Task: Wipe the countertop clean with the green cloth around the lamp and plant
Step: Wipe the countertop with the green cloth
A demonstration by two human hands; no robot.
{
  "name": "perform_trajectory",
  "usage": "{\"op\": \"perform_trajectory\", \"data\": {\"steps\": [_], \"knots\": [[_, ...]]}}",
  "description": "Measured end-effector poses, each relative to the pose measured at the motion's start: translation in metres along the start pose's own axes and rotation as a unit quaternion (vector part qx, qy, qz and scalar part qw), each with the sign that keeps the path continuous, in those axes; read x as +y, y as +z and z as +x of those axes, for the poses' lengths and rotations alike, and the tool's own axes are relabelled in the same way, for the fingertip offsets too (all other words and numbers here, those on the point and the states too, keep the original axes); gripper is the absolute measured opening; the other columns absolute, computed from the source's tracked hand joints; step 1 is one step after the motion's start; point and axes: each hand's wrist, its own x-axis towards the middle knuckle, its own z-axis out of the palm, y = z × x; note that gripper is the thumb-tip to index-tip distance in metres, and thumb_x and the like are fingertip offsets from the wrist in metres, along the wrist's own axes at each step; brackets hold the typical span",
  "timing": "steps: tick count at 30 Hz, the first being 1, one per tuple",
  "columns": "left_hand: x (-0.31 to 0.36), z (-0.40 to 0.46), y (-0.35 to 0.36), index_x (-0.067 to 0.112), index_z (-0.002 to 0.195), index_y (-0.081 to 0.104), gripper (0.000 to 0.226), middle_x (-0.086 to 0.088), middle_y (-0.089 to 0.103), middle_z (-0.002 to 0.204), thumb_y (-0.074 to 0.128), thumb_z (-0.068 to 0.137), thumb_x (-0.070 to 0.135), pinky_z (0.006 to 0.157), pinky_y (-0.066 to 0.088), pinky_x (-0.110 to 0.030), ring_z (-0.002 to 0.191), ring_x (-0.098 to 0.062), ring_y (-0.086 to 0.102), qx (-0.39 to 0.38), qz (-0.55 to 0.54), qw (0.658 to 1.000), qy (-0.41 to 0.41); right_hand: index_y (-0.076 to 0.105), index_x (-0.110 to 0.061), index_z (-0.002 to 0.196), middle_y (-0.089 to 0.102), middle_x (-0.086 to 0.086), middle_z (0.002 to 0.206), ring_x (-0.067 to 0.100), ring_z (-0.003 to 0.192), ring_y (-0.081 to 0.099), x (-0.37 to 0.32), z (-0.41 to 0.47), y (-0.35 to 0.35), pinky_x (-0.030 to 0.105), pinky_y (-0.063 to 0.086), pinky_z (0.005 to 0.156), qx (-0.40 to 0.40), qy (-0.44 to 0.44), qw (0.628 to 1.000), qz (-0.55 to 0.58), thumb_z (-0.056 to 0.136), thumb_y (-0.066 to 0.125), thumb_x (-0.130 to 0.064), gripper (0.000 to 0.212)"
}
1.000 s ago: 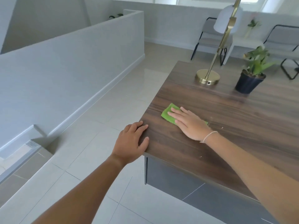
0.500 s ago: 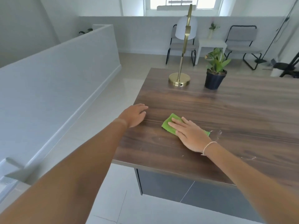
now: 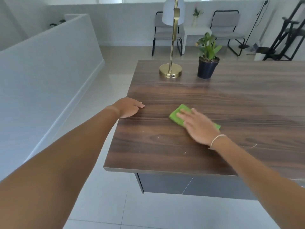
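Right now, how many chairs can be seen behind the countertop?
2. One chair stands behind the lamp, partly hidden by its shade. The other chair is to the right, past the white side table, behind the plant. More may lie outside the frame.

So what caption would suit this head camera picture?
Right hand presses a green cloth flat on the wooden countertop; left hand rests at its edge.
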Motion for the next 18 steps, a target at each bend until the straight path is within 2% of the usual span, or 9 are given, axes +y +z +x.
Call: {"op": "perform_trajectory", "data": {"steps": [2, 4, 6, 8, 10, 12, 16, 18], "knots": [[-0.002, 0.003, -0.005, 0.029, 0.128, 0.055, 0.053, 0.01, 0.041, 0.147, 0.033, 0.087, 0.003, 0.118, 0.013, -0.03, 0.14, -0.013, 0.028, -0.01, -0.005, 1.0, 0.0, 0.027, -0.032, 0.144, 0.022, -0.013, 0.154, 0.015, 0.143, 0.013, -0.036, -0.026, 0.011, 0.036, 0.015, 0.118, 0.003, -0.102, 0.995, 0.015, 0.098, 0.023, -0.028, 0.046], [-0.007, 0.005, -0.007, 0.028, 0.126, 0.057, 0.056, 0.01, 0.043, 0.146, 0.033, 0.085, -0.001, 0.118, 0.015, -0.03, 0.139, -0.013, 0.03, -0.013, -0.015, 1.0, 0.007, 0.032, -0.038, 0.141, 0.022, -0.022, 0.15, 0.006, 0.139, 0.01, -0.049, -0.053, 0.013, 0.029, 0.012, 0.115, 0.001, -0.131, 0.99, 0.058, 0.096, 0.019, -0.035, 0.047], [-0.012, 0.006, -0.007, 0.028, 0.125, 0.057, 0.058, 0.01, 0.044, 0.145, 0.033, 0.084, -0.003, 0.118, 0.017, -0.032, 0.139, -0.013, 0.031, -0.013, -0.016, 1.0, 0.02, 0.032, -0.041, 0.14, 0.017, -0.027, 0.147, 0.006, 0.141, 0.009, -0.041, -0.06, 0.008, 0.027, 0.011, 0.115, -0.004, -0.12, 0.99, 0.076, 0.098, 0.023, -0.034, 0.044], [-0.017, 0.007, -0.006, 0.029, 0.125, 0.057, 0.059, 0.011, 0.044, 0.145, 0.033, 0.083, -0.004, 0.118, 0.018, -0.033, 0.138, -0.013, 0.032, -0.016, -0.015, 0.999, 0.033, 0.03, -0.039, 0.141, 0.017, -0.024, 0.149, 0.013, 0.145, 0.01, -0.036, -0.043, 0.002, 0.029, 0.011, 0.117, -0.008, -0.079, 0.993, 0.085, 0.1, 0.028, -0.028, 0.043], [-0.021, 0.01, -0.008, 0.028, 0.124, 0.059, 0.059, 0.01, 0.045, 0.144, 0.032, 0.082, -0.005, 0.118, 0.018, -0.033, 0.138, -0.013, 0.033, -0.016, -0.016, 0.999, 0.042, 0.025, -0.037, 0.144, 0.014, -0.017, 0.155, 0.018, 0.146, 0.008, -0.052, -0.012, 0.0, 0.032, 0.009, 0.118, -0.01, -0.023, 0.998, 0.059, 0.1, 0.026, -0.026, 0.045], [-0.023, 0.013, -0.011, 0.027, 0.123, 0.06, 0.061, 0.009, 0.045, 0.145, 0.031, 0.081, -0.006, 0.118, 0.018, -0.031, 0.138, -0.013, 0.033, -0.016, -0.011, 0.999, 0.047, 0.021, -0.036, 0.145, 0.013, -0.013, 0.157, 0.021, 0.146, 0.007, -0.083, 0.009, 0.004, 0.035, 0.009, 0.119, -0.012, -0.019, 0.999, 0.035, 0.1, 0.023, -0.026, 0.046], [-0.026, 0.02, -0.017, 0.024, 0.123, 0.061, 0.062, 0.006, 0.047, 0.143, 0.031, 0.079, -0.009, 0.118, 0.018, -0.029, 0.137, -0.013, 0.034, -0.014, -0.008, 0.999, 0.047, 0.031, -0.037, 0.141, 0.025, -0.015, 0.153, 0.02, 0.145, 0.014, -0.126, -0.018, 0.023, 0.033, 0.006, 0.117, -0.006, -0.177, 0.983, 0.052, 0.099, 0.024, -0.029, 0.044], [-0.027, 0.023, -0.019, 0.024, 0.123, 0.061, 0.063, 0.007, 0.049, 0.142, 0.03, 0.079, -0.009, 0.118, 0.019, -0.031, 0.137, -0.015, 0.034, -0.016, -0.004, 0.999, 0.046, 0.035, -0.041, 0.138, 0.027, -0.021, 0.15, 0.013, 0.144, 0.016, -0.118, -0.038, 0.024, 0.029, 0.004, 0.116, -0.011, -0.214, 0.975, 0.065, 0.098, 0.021, -0.033, 0.044]]}}
